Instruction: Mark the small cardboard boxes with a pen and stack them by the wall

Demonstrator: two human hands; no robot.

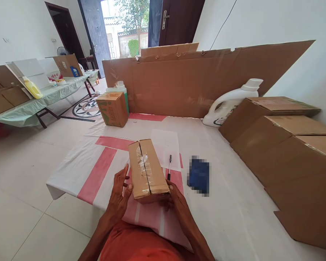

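A small cardboard box [155, 165], its top seam covered with clear tape, is in front of me at the near side of the table. My right hand [175, 195] grips its near right corner, thumb at the top edge and fingers curled below, partly hidden. Along the box's left side is my left hand [121, 192], fingers apart; whether its fingertips touch the cardboard is hard to see. Just right of the box lies a black and silver pen [169, 167], partly over a white sheet of paper [165, 143]. Farther right is a blurred dark blue item [199, 175].
A brown box [114, 110] stands before a green-liquid jug [121, 88] at the back left. Cardboard panels [168, 85] wall the far edge. A white detergent bottle [229, 103] and large cardboard boxes [277, 159] line the right. Another table [62, 90] holds bottles at left.
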